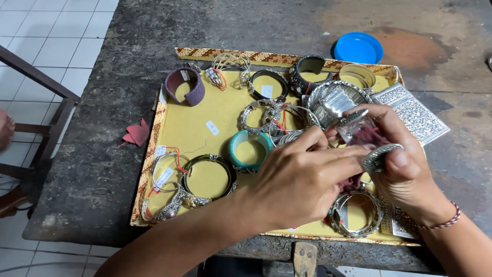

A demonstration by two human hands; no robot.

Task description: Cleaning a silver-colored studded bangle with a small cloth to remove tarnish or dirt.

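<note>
Both hands, left (302,179) and right (400,164), are together over the right end of the yellow rectangular tray (205,128), right hand clamped on an engraved silver metal bangle (380,157), left fingertips pinching a small clear plastic bag (359,131).

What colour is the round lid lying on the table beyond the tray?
Bright blue; the lid shows plainly in the head view, on the dark table.

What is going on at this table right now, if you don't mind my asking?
A person is working over a yellow tray of bracelets and bangles on a dark worktable. The right hand holds a silver bangle, while the left hand pinches a small clear bag above it. A teal bangle, a purple cuff and others lie on the tray; a blue lid sits behind it.
</note>
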